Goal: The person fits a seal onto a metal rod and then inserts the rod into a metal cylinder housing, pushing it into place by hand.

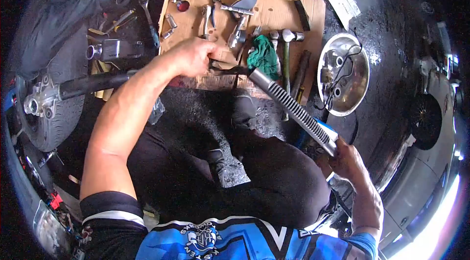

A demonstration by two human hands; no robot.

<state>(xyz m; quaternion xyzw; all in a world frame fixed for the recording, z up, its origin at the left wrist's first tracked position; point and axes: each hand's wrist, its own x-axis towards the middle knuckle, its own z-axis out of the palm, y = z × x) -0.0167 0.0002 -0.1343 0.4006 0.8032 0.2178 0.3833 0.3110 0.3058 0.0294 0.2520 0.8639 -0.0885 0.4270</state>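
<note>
My right hand [346,160] is closed around the lower end of a long coil spring [298,110] with a smooth metal collar at its upper end. The spring slants up and left over my knees. My left hand [195,57] is a fist near the cardboard's front edge, gripping a dark narrow rod-like piece [230,69] that reaches toward the collar; whether the two are joined I cannot tell. Something white and blue [325,130] shows behind the spring by my right hand. Just beyond the collar lies a green cloth [263,56].
Sockets, pliers and a hammer [287,37] lie on the cardboard sheet [196,8]. A metal bowl [362,83] with small parts stands right. Left are a tyre [58,118], a dark tube [93,85] and a ratchet [149,17]. Another person's leg [63,30] is at upper left.
</note>
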